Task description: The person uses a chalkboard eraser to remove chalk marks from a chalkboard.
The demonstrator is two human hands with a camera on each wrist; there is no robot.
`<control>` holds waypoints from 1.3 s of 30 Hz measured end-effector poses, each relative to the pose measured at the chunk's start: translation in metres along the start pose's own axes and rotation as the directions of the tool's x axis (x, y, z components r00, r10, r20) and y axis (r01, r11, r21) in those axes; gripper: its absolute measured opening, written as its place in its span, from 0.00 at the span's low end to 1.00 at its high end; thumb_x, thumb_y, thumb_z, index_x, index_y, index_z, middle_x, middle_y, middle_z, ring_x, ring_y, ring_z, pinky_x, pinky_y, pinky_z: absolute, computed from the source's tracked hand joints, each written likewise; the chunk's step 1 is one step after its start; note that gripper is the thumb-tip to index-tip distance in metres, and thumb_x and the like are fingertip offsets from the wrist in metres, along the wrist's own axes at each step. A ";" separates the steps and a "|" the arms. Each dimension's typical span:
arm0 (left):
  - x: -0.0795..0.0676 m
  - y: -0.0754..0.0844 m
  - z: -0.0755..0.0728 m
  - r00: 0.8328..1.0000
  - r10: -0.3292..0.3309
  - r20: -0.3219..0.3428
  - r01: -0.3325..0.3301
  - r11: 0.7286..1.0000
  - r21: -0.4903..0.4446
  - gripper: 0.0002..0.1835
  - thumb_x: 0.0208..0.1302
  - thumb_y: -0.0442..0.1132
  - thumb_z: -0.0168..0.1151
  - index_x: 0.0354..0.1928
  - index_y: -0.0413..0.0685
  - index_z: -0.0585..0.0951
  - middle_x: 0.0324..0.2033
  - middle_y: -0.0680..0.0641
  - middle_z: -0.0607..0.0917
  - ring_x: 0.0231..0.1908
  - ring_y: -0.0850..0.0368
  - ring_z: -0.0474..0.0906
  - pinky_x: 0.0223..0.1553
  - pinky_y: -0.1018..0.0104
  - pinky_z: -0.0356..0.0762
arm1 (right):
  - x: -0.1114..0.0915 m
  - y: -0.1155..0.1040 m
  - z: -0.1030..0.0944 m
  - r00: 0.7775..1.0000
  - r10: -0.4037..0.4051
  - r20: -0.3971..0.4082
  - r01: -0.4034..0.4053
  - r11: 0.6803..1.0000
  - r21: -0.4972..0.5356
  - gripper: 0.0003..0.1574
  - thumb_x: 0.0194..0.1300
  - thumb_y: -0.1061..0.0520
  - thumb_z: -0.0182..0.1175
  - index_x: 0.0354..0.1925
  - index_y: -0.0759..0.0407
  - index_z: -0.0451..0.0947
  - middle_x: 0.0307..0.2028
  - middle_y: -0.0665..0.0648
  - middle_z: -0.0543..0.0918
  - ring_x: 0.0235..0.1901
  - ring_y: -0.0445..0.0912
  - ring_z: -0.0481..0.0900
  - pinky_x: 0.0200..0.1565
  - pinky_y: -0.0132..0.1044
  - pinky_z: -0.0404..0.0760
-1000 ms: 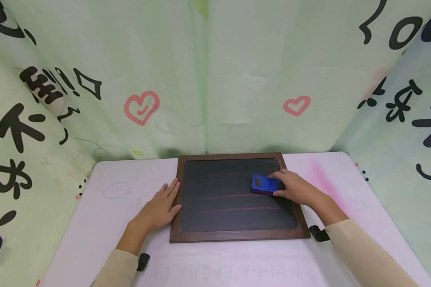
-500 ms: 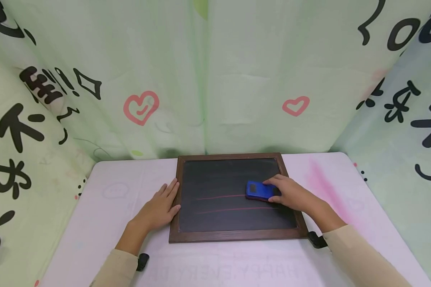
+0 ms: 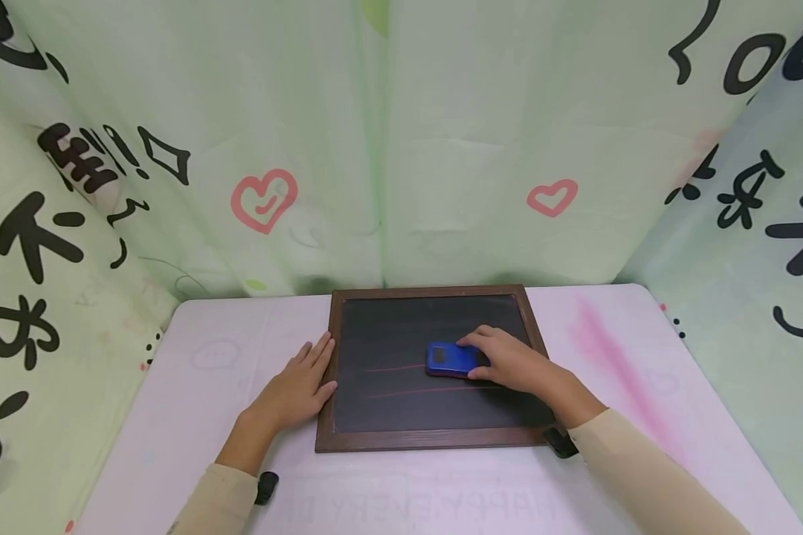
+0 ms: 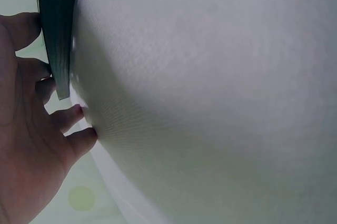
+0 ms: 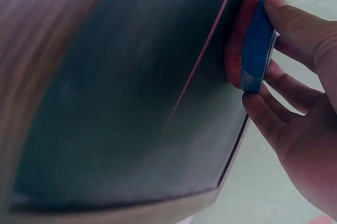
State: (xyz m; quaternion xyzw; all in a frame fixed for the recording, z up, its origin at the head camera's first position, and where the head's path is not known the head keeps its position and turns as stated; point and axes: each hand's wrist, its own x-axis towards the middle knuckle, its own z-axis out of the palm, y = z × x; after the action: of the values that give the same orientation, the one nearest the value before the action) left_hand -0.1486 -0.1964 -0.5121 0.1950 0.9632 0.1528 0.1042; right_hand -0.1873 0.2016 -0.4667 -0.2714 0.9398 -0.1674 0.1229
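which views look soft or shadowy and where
Head: fairly even light, the chalkboard easy to make out; left wrist: soft and hazy, a broad dim shadow on the white tabletop beside the left hand; right wrist: the wooden frame smeared along the left edge, the eraser and right hand crisper.

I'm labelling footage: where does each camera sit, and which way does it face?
Head: on the head, facing forward and down at the board; left hand, right hand, both sleeves show.
Left wrist: on that wrist, facing the board's edge and table; left hand shows.
Right wrist: likewise, facing the board and eraser; right hand shows.
Head and right wrist share the eraser.
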 end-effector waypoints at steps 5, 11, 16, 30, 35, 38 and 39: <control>0.000 0.001 -0.001 1.000 0.005 -0.004 -0.005 1.000 -0.005 0.40 0.81 0.52 0.48 0.83 0.43 0.46 0.83 0.45 0.46 0.80 0.34 0.47 0.76 0.34 0.55 | 0.013 -0.013 0.006 1.000 -0.015 0.020 0.015 1.000 0.000 0.35 0.67 0.48 0.71 0.67 0.59 0.76 0.62 0.65 0.78 0.62 0.60 0.78 0.63 0.56 0.79; -0.002 0.002 -0.002 1.000 0.000 0.001 0.000 1.000 -0.003 0.40 0.81 0.52 0.49 0.83 0.43 0.47 0.83 0.45 0.46 0.81 0.35 0.47 0.76 0.35 0.55 | 0.030 -0.034 0.013 0.998 -0.056 0.039 0.056 0.998 -0.011 0.35 0.68 0.47 0.70 0.69 0.57 0.75 0.62 0.62 0.78 0.62 0.57 0.77 0.63 0.53 0.80; -0.002 0.001 -0.002 1.000 0.003 -0.002 -0.003 1.000 0.005 0.41 0.80 0.52 0.49 0.83 0.43 0.47 0.83 0.45 0.46 0.80 0.34 0.47 0.76 0.35 0.55 | 0.044 -0.053 0.018 0.993 -0.101 0.057 0.102 0.995 -0.010 0.35 0.70 0.48 0.68 0.70 0.57 0.73 0.62 0.62 0.77 0.61 0.56 0.77 0.61 0.51 0.80; 0.001 0.001 -0.001 1.000 0.007 -0.004 -0.007 1.000 0.004 0.41 0.79 0.52 0.51 0.83 0.43 0.47 0.83 0.45 0.46 0.80 0.34 0.47 0.76 0.35 0.56 | 0.077 -0.094 0.033 0.981 -0.189 0.053 0.193 0.978 -0.079 0.34 0.72 0.47 0.66 0.70 0.59 0.73 0.59 0.62 0.78 0.55 0.54 0.78 0.57 0.46 0.82; 0.002 0.001 0.000 1.000 0.003 -0.006 -0.003 1.000 0.009 0.42 0.78 0.52 0.52 0.83 0.43 0.47 0.83 0.45 0.47 0.80 0.34 0.47 0.76 0.35 0.56 | 0.086 -0.105 0.038 0.977 -0.209 0.041 0.213 0.970 -0.117 0.34 0.72 0.47 0.65 0.70 0.59 0.74 0.58 0.61 0.79 0.54 0.52 0.78 0.56 0.43 0.82; 0.002 0.000 0.000 1.000 0.005 -0.007 -0.005 1.000 0.009 0.42 0.78 0.52 0.52 0.83 0.43 0.47 0.83 0.45 0.47 0.80 0.34 0.48 0.76 0.35 0.56 | 0.088 -0.110 0.037 0.976 -0.213 0.049 0.217 0.968 -0.123 0.34 0.72 0.47 0.66 0.70 0.59 0.75 0.58 0.61 0.79 0.54 0.52 0.78 0.56 0.42 0.83; 0.002 0.000 0.000 1.000 0.006 -0.008 -0.006 1.000 0.006 0.42 0.78 0.52 0.52 0.83 0.43 0.47 0.83 0.45 0.47 0.80 0.34 0.48 0.76 0.35 0.56 | 0.088 -0.111 0.036 0.976 -0.212 0.053 0.217 0.968 -0.125 0.35 0.71 0.48 0.66 0.70 0.59 0.75 0.58 0.60 0.79 0.54 0.52 0.78 0.56 0.42 0.83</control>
State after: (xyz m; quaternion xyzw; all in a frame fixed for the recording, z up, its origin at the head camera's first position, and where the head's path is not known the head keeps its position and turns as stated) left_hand -0.1502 -0.1955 -0.5120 0.1975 0.9635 0.1508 0.0993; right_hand -0.1960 0.0559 -0.4697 -0.3822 0.9112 -0.1126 0.1043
